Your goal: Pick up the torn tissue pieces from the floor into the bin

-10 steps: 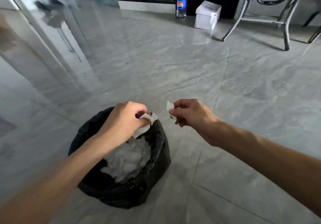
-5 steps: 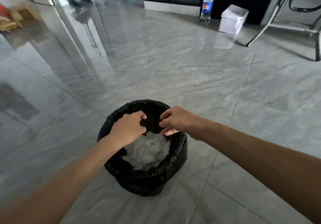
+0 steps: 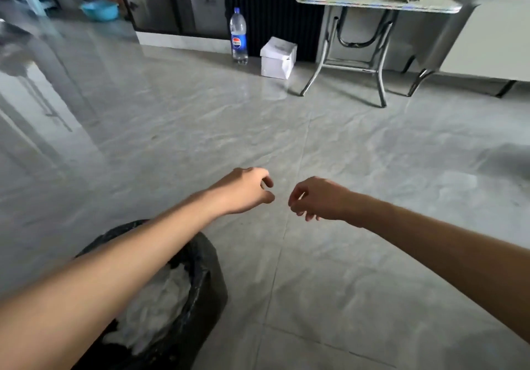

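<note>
The bin [image 3: 206, 292], lined with a black bag, stands at the lower left, partly hidden under my left forearm. White torn tissue pieces [image 3: 160, 303] fill its inside. My left hand [image 3: 243, 191] is stretched out over the grey floor beyond the bin, fingers loosely curled and apart, holding nothing. My right hand [image 3: 318, 199] hangs just to its right at the same height, fingers loosely curled with nothing in them. No tissue pieces show on the visible floor.
A plastic cola bottle [image 3: 238, 36] and a white box [image 3: 278, 57] stand by the far wall. A metal-legged folding table [image 3: 375, 5] is at the back right. A blue basin [image 3: 99, 11] sits at the far left. Glossy grey tiles [image 3: 344, 146] stretch between.
Both hands let their tissue pieces go into the bin, then moved up and forward away from it. The view lifted, so the bin slid to the lower left.
</note>
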The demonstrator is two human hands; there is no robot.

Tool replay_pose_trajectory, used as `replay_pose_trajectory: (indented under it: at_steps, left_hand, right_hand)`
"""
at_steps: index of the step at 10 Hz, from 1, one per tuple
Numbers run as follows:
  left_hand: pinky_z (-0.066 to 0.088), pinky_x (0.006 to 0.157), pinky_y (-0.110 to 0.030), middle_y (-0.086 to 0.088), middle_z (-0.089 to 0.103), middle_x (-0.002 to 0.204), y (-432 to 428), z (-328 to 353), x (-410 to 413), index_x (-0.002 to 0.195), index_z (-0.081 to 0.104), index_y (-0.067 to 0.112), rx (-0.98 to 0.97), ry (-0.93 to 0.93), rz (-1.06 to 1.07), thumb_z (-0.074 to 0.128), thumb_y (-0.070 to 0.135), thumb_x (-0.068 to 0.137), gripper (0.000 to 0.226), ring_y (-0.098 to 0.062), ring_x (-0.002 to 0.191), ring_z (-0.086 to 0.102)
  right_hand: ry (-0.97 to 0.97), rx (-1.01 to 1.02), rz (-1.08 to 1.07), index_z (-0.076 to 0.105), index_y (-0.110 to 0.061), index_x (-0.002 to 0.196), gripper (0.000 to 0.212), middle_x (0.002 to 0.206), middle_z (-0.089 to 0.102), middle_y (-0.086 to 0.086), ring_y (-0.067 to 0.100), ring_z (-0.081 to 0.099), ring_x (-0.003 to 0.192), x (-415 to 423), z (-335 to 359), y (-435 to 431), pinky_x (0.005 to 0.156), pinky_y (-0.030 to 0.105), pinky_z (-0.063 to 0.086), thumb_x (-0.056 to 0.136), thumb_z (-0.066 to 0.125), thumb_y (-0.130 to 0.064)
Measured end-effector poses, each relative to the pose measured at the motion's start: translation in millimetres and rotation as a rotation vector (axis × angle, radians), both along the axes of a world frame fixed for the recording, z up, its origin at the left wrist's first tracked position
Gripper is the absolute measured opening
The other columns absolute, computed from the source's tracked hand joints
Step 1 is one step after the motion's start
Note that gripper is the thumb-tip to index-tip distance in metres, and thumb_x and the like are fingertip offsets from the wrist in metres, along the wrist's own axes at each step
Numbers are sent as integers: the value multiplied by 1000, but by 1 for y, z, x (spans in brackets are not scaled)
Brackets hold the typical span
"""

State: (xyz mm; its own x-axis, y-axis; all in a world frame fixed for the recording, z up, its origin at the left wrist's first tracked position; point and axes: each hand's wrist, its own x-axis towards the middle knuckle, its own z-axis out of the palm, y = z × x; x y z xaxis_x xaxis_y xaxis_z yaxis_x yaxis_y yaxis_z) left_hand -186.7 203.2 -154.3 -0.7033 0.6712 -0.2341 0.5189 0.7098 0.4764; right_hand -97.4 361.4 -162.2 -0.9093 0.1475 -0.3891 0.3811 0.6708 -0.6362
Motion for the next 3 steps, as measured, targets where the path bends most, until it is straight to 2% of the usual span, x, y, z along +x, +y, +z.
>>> replay_pose_trajectory:
  at_steps: [1, 2, 3]
  left_hand:
    - [41, 70, -26, 1, 64, 113, 42, 24, -3, 113, 61, 24, -49, -23, -77, 61, 36, 82, 33, -17, 93, 57]
    - [45, 79, -27, -3, 64, 116, 90, 84, -6, 114, 62, 19, -73, -11, -134, 61, 32, 84, 32, -21, 100, 58]
    - [47, 85, -29, -5, 65, 117, 117, 143, -7, 112, 63, 17, -131, 8, -169, 61, 31, 85, 31, -23, 103, 59]
  right_hand:
    - [-24, 110, 0, 69, -10, 83, 12, 80, 69, 5, 15, 63, 59, 10, 21, 42, 52, 19, 49, 81, 57, -13]
    - [-29, 232, -25, 62, -21, 75, 7, 94, 68, 7, 24, 66, 78, 16, 79, 90, 76, 33, 56, 81, 59, -17]
    - [-43, 336, -51, 63, -24, 83, 2, 106, 66, 7, 28, 64, 93, 19, 136, 114, 86, 40, 53, 82, 61, -23]
